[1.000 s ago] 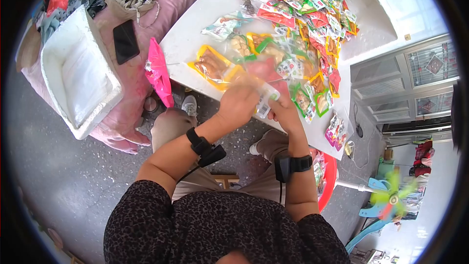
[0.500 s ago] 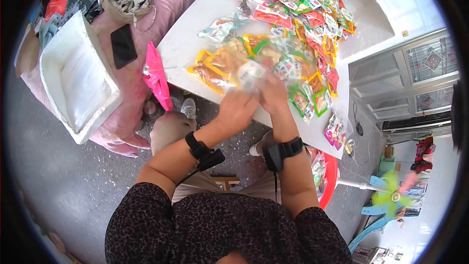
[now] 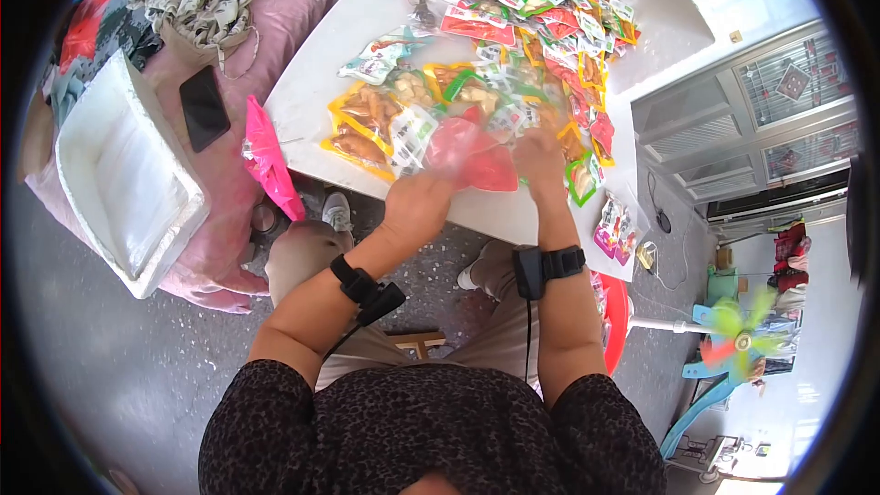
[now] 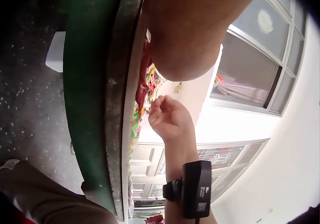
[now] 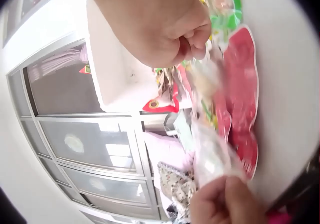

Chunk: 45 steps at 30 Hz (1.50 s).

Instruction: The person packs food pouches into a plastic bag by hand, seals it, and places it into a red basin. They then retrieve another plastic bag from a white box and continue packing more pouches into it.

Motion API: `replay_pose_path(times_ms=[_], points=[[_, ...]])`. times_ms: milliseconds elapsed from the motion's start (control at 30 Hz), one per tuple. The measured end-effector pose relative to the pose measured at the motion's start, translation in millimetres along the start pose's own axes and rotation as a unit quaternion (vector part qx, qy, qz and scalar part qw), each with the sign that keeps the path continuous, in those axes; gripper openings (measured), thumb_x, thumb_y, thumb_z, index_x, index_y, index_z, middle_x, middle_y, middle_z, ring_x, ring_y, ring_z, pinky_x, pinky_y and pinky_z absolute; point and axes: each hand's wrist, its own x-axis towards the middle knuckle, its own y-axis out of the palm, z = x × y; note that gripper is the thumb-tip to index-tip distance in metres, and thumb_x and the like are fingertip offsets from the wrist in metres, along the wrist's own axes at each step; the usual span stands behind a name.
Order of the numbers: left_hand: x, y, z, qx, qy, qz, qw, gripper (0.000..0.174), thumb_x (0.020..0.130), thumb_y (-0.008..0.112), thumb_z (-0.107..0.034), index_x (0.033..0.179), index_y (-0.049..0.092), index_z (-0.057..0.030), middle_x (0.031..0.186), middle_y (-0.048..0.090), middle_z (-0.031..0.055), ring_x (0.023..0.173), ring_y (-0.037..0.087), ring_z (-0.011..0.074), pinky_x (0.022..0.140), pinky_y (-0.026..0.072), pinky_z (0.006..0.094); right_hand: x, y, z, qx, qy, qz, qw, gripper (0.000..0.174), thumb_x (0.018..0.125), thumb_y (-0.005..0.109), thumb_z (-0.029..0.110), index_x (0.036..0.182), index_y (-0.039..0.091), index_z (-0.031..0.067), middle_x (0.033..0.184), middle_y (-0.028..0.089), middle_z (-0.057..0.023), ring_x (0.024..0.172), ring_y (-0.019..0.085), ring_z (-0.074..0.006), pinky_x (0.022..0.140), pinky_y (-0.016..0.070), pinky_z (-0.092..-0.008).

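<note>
The left hand (image 3: pixel 417 211) is low at the table's near edge; in the right wrist view its thumb and fingers (image 5: pixel 225 201) pinch a clear, blurred packet (image 5: pixel 212 156). Red packets (image 3: pixel 490 168) lie beyond it and to its right. To the right, the right hand (image 3: pixel 541 160) is over the edge of the packets, its fingers curled. The left wrist view shows no packet in the right hand (image 4: pixel 172 121), though its fingertips overlap whitish packaging in the right wrist view. Yellow-edged packets (image 3: pixel 367 115) lie left of the hands.
A heap of packets (image 3: pixel 550 14) covers the table's far right part. Pink packets (image 3: pixel 614 225) lie near the right corner, a pink bag (image 3: pixel 268 160) at the left edge. A white foam box (image 3: pixel 133 174) and a phone (image 3: pixel 203 108) rest on pink cloth.
The hands were close together over a white-labelled packet and are now apart, the left lower and left, the right to the right. The yellow-edged packets at left have been shifted.
</note>
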Motion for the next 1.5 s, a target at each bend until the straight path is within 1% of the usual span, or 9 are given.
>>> replay_pose_path(times_ms=[167,400,600,1000,1100,1267,1367,1433,1500], points=[[-0.8,2.6,1.6,-0.011,-0.02,0.016,1.0,0.01,0.061,0.055,-0.004,0.069,0.048,-0.0064,0.062,0.046,0.0081,0.055,0.049,0.0258,0.047,0.0388,0.0357,52.5,-66.1,-32.0,-0.316,-0.135,-0.108,0.933,0.01,0.067,0.048,0.005,0.074,0.054,0.0008,0.066,0.054,-0.0061,0.063,0.052,-0.015,0.057,0.0404,-0.0258],[0.2,4.0,2.7,-0.043,-0.043,-0.005,0.998,0.01,0.062,0.055,-0.003,0.069,0.049,-0.0058,0.062,0.047,0.0088,0.054,0.048,0.0276,0.046,0.0381,0.0369,67.8,-113.3,-62.8,-0.271,-0.051,-0.185,0.943,0.016,0.068,0.05,0.009,0.081,0.053,-0.0004,0.074,0.054,-0.0092,0.067,0.052,-0.0179,0.062,0.0403,-0.0281],[0.5,3.1,2.4,-0.036,-0.023,-0.014,0.999,0.01,0.061,0.054,-0.004,0.07,0.049,-0.0056,0.063,0.047,0.0086,0.054,0.048,0.027,0.046,0.0381,0.0363,34.6,-83.2,-20.7,-0.35,0.0,-0.007,0.937,0.03,0.067,0.056,0.021,0.088,0.051,-0.0003,0.083,0.053,-0.015,0.077,0.051,-0.0242,0.069,0.0396,-0.031],[-0.3,3.7,3.5,-0.057,-0.034,-0.015,0.998,0.011,0.062,0.054,-0.004,0.073,0.05,-0.0054,0.062,0.047,0.0093,0.054,0.048,0.0273,0.047,0.0383,0.0365,29.9,-99.3,-66.3,-0.565,-0.197,-0.011,0.801,0.026,0.07,0.044,0.01,0.094,0.046,0.0017,0.09,0.051,-0.0203,0.085,0.048,-0.0353,0.073,0.0394,-0.0422],[0.4,0.5,3.6,-0.043,-0.035,-0.003,0.998,0.014,0.062,0.054,-0.005,0.075,0.051,-0.0056,0.062,0.047,0.009,0.054,0.048,0.0273,0.047,0.0385,0.0366,29.1,-101.2,-49.5,-0.577,-0.069,-0.025,0.813,0.021,0.074,0.039,0.011,0.091,0.047,0.003,0.081,0.054,-0.0204,0.075,0.051,-0.0367,0.065,0.0408,-0.044],[-2.7,4.7,6.7,-0.033,-0.032,0.0,0.999,0.014,0.061,0.054,-0.006,0.074,0.05,-0.0054,0.063,0.047,0.0091,0.055,0.049,0.0273,0.047,0.0391,0.0366,20.8,-116.1,-21.7,-0.349,-0.173,-0.136,0.911,0.015,0.078,0.041,0.01,0.085,0.048,-0.0003,0.076,0.052,-0.0183,0.066,0.051,-0.0321,0.059,0.0438,-0.0376],[-1.9,4.0,6.3,-0.049,-0.03,-0.024,0.998,0.013,0.061,0.054,-0.005,0.074,0.05,-0.0054,0.064,0.048,0.0092,0.056,0.05,0.0272,0.048,0.0394,0.0364,-14.4,-93.2,31.8,-0.048,-0.06,-0.18,0.981,0.012,0.078,0.043,0.008,0.084,0.049,-0.0015,0.082,0.052,-0.0133,0.064,0.05,-0.0235,0.055,0.0462,-0.0278],[-2.1,4.2,6.6,-0.048,-0.024,-0.03,0.998,0.014,0.061,0.054,-0.005,0.074,0.05,-0.0054,0.064,0.048,0.0093,0.057,0.05,0.0274,0.048,0.0397,0.0362,-35.0,-93.5,23.6,-0.301,-0.192,-0.138,0.924,0.013,0.079,0.042,0.007,0.087,0.048,0.0001,0.087,0.051,-0.0112,0.066,0.051,-0.0201,0.053,0.0467,-0.0244],[-2.0,4.0,6.2,-0.046,-0.021,-0.036,0.998,0.013,0.062,0.054,-0.005,0.075,0.05,-0.0055,0.064,0.049,0.0094,0.057,0.05,0.0276,0.048,0.0398,0.0361,-45.0,-81.1,29.9,0.246,0.081,-0.07,0.963,0.018,0.08,0.039,0.006,0.097,0.045,0.0046,0.09,0.051,-0.0098,0.07,0.053,-0.0183,0.051,0.0478,-0.0255]])
